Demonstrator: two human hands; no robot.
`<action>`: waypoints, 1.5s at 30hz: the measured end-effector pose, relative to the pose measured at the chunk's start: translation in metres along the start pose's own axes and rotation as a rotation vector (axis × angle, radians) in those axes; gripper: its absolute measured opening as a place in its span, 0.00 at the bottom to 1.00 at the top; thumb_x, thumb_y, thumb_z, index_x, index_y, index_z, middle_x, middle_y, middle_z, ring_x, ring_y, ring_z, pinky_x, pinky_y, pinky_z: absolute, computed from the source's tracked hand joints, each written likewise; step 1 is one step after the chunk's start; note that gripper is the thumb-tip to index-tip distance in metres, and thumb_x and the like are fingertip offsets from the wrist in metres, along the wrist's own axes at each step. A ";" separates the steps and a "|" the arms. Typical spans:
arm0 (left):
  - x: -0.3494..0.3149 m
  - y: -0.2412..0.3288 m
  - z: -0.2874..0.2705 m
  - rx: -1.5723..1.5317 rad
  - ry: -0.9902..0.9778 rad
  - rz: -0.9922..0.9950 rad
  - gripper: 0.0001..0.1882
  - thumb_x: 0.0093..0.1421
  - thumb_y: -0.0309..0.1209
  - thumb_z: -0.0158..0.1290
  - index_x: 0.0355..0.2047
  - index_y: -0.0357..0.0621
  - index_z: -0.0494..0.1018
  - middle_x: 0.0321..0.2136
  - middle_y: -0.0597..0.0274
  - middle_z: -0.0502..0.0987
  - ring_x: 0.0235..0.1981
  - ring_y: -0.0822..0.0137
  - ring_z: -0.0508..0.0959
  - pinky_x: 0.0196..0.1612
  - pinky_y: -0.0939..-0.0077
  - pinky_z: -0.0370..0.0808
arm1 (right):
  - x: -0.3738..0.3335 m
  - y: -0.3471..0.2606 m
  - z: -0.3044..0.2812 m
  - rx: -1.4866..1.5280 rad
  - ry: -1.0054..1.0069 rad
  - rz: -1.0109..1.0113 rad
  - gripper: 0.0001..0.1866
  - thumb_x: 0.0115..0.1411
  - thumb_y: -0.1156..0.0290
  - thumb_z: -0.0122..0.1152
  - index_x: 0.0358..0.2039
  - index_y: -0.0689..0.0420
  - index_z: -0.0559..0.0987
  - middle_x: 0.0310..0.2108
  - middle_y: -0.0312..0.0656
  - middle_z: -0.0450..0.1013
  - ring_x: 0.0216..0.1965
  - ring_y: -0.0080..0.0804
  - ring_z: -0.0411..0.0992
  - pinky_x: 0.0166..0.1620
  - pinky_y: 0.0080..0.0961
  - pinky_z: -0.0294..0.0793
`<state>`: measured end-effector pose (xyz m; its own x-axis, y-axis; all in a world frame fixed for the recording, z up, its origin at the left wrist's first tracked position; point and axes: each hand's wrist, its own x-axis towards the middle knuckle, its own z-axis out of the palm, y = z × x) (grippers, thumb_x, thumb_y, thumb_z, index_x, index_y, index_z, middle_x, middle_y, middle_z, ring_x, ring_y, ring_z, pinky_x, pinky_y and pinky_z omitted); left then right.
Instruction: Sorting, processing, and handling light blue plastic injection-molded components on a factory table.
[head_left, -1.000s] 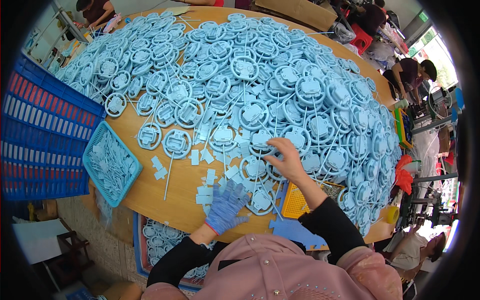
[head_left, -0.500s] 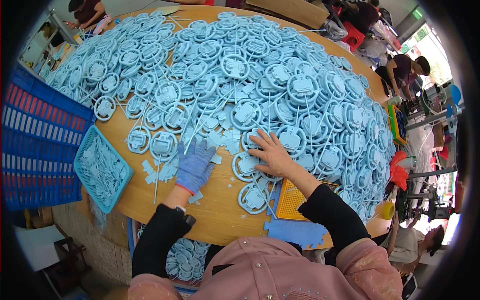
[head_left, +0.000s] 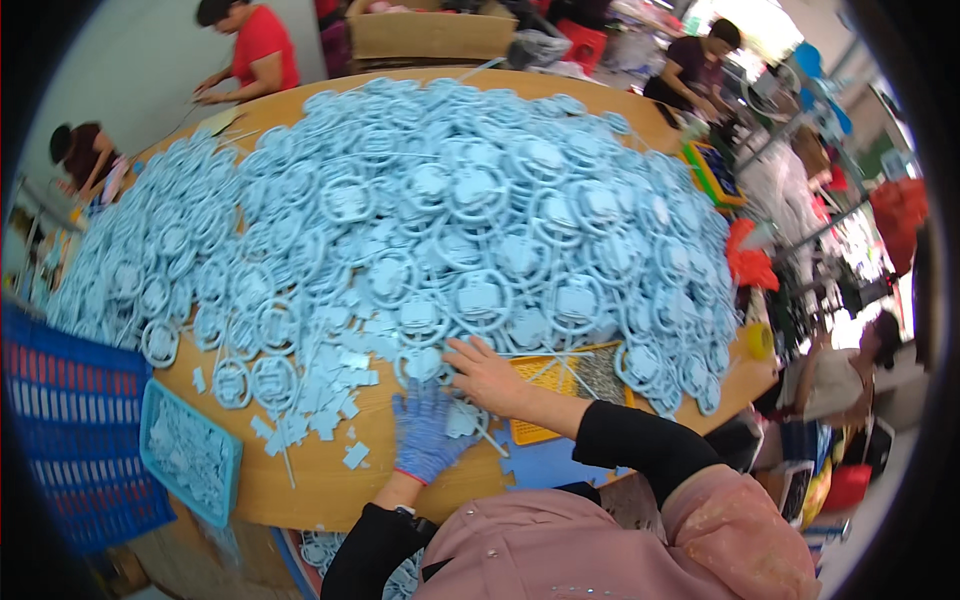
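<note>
A large heap of light-blue plastic ring-shaped parts (head_left: 478,300) with flat pieces inside and thin sticks covers much of the table. My left hand (head_left: 428,437), in a blue knit glove, lies at the heap's near edge with its fingers stretched out. A light-blue ring part (head_left: 463,420) is close against the glove's right side; the thumb there is hard to make out. My bare right hand (head_left: 490,378) reaches over the near rings, fingers extended and slightly apart, just right of the gloved fingertips. Small flat light-blue pieces (head_left: 345,375) lie scattered left of my hands.
A turquoise basket (head_left: 232,470) of small pieces and a blue crate (head_left: 90,440) stand at left. Right of my hands are a yellow perforated tray (head_left: 540,385) and a blue foam mat (head_left: 540,465). Several people work around the wooden table (head_left: 260,490).
My view has turned, and the heap sits differently in it. My hands, apart before, are now close together at the heap's near edge.
</note>
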<state>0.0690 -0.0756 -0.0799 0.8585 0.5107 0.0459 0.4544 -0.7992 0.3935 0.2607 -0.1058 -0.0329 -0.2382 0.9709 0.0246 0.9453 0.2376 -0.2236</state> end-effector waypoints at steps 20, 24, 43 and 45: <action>0.030 0.111 -0.008 -0.133 0.071 0.246 0.30 0.48 0.45 0.59 0.50 0.47 0.70 0.55 0.48 0.65 0.60 0.42 0.59 0.61 0.35 0.48 | -0.483 0.027 0.036 0.242 0.676 1.660 0.14 0.53 0.66 0.63 0.37 0.62 0.77 0.36 0.51 0.74 0.38 0.42 0.74 0.41 0.32 0.71; 0.049 0.138 -0.001 -0.144 0.067 0.299 0.27 0.46 0.45 0.61 0.46 0.48 0.74 0.52 0.49 0.67 0.58 0.41 0.61 0.59 0.36 0.52 | -0.491 0.016 0.075 0.294 0.591 1.718 0.28 0.45 0.59 0.73 0.37 0.68 0.73 0.37 0.53 0.72 0.40 0.44 0.72 0.43 0.34 0.71; -0.054 0.093 -0.014 0.002 0.336 -0.547 0.28 0.51 0.43 0.57 0.52 0.46 0.70 0.55 0.48 0.65 0.59 0.49 0.62 0.61 0.46 0.51 | -0.311 0.263 -0.151 1.313 0.887 1.068 0.09 0.60 0.63 0.60 0.35 0.50 0.70 0.27 0.29 0.69 0.23 0.18 0.67 0.18 0.15 0.61; -0.075 0.084 -0.020 0.029 0.392 -0.644 0.29 0.51 0.43 0.58 0.51 0.42 0.70 0.55 0.46 0.66 0.58 0.47 0.63 0.60 0.46 0.54 | -0.275 0.313 -0.159 1.356 0.854 0.984 0.09 0.60 0.62 0.60 0.35 0.50 0.70 0.28 0.30 0.69 0.25 0.19 0.68 0.20 0.15 0.63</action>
<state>0.0374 -0.1745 -0.0318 0.2764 0.9508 0.1401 0.8484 -0.3099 0.4291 0.6572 -0.2941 0.0453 0.7728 0.5806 -0.2561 -0.2389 -0.1078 -0.9650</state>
